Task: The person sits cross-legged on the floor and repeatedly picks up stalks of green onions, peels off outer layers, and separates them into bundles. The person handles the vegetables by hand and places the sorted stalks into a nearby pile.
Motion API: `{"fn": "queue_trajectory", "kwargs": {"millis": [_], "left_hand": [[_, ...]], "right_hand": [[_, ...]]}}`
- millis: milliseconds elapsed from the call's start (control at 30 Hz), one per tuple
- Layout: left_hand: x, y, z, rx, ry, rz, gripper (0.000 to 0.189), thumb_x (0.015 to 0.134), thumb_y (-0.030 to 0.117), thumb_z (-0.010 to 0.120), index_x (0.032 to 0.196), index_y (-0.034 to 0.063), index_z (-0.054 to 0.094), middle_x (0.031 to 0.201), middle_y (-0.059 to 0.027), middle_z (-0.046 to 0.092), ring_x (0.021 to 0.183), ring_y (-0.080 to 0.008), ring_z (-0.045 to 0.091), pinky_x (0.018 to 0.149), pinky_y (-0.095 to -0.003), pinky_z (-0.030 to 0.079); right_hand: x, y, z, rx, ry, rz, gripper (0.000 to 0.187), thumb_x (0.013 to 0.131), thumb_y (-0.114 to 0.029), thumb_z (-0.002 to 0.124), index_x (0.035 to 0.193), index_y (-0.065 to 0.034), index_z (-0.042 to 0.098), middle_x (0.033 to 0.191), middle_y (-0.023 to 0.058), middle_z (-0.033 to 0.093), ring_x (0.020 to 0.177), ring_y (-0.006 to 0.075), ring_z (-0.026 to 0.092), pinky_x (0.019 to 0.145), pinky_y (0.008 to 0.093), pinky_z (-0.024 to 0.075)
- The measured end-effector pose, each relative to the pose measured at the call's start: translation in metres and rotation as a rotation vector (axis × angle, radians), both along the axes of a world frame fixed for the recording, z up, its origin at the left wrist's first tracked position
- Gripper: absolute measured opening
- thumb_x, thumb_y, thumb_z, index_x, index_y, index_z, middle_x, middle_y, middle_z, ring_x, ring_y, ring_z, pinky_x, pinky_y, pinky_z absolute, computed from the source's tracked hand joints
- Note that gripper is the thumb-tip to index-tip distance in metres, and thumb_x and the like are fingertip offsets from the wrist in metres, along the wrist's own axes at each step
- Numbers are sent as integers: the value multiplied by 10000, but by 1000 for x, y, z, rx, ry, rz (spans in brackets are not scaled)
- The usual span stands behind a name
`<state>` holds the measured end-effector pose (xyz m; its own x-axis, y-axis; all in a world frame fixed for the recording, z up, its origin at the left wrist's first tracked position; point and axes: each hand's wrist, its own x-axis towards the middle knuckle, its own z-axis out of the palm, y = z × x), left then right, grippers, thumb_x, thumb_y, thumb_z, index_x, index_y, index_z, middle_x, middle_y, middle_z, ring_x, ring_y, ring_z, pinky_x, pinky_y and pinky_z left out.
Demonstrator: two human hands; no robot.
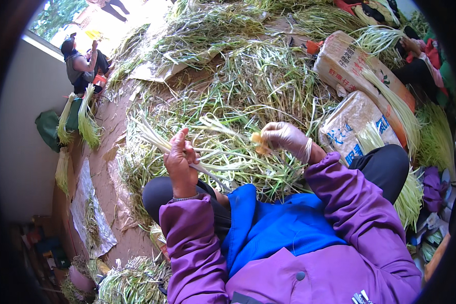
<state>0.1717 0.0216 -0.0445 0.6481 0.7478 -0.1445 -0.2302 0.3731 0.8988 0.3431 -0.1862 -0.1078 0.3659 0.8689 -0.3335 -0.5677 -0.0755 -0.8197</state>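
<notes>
My left hand, bare and raised over my lap, is closed around a small bunch of pale green plant stalks. Their whitish ends stick out to the upper left, and the thinner ends trail right and down past my wrist. A thin light glove covers my right hand, whose fingers pinch at a pale stalk. Yellow-orange material shows at those fingertips; blur hides whether it is worn or held. Beneath both hands spreads a heap of loose green and straw-coloured leaves.
Printed woven sacks stand at right, with bundles of pale stalks on and beside them. A person sits at far left near hanging-down bundles; another person's arm shows at right. Plastic sheeting lies on the left floor.
</notes>
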Motion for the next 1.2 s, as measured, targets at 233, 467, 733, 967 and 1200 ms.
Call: {"fn": "queue_trajectory", "kwargs": {"millis": [233, 467, 733, 967, 1200], "left_hand": [[3, -15, -2, 36, 174, -177, 248, 878, 227, 590, 1025, 27, 588, 586, 45, 422, 411, -25, 332, 390, -185, 313], [21, -51, -31, -253, 305, -529, 319, 858, 325, 619, 940, 17, 614, 563, 21, 468, 412, -43, 361, 378, -191, 282], [27, -57, -57, -353, 257, -525, 197, 869, 277, 603, 869, 84, 565, 591, 25, 480, 418, -71, 404, 376, -236, 359], [21, -33, -40, -458, -40, -242, 102, 890, 199, 542, 884, 101, 571, 542, 83, 425, 410, -39, 306, 455, -228, 319], [9, -8, -34, -387, -78, -86, 88, 902, 190, 514, 890, 106, 535, 531, 82, 437, 390, -40, 279, 452, -227, 326]], "right_hand": [[13, -17, 6, 227, 191, -242, 225, 867, -126, 561, 1040, 13, 528, 911, 169, 625, 813, 278, 644, 751, 383, 540], [-24, -3, 18, 40, -23, -9, 210, 841, -235, 641, 899, -33, 621, 756, 17, 619, 616, 77, 546, 556, 218, 430], [-31, -4, 27, 101, -168, 75, 176, 825, -191, 638, 889, -28, 630, 740, 17, 622, 618, 74, 540, 592, 213, 423], [-18, -16, 29, 376, 152, -214, 220, 834, -174, 570, 982, -13, 546, 908, 125, 629, 744, 231, 646, 709, 376, 536], [48, -64, 23, 853, 343, -336, 321, 885, -247, 503, 1073, 11, 537, 1021, 121, 604, 942, 255, 590, 814, 422, 489]]}}
